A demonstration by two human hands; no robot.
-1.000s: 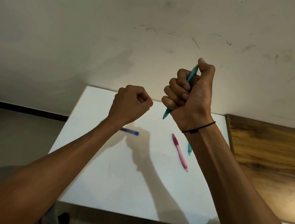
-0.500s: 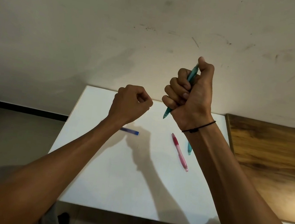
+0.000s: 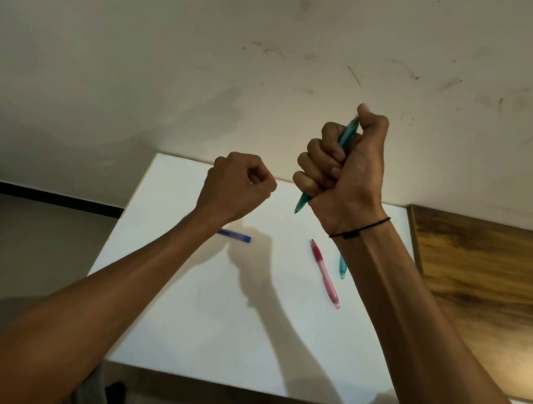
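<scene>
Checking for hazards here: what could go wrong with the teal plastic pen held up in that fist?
The right hand grips the translucent teal plastic pen above the white table, tip down; a slip could drop it onto the table or floor. Lowering the hand might knock the pink plastic pen and the second teal pen lying below.

Scuffed off-white wall (image 3: 279,49); white table (image 3: 208,313) against it, wooden table (image 3: 490,302) adjoining; grey floor (image 3: 24,236), black skirting (image 3: 43,198).
</scene>
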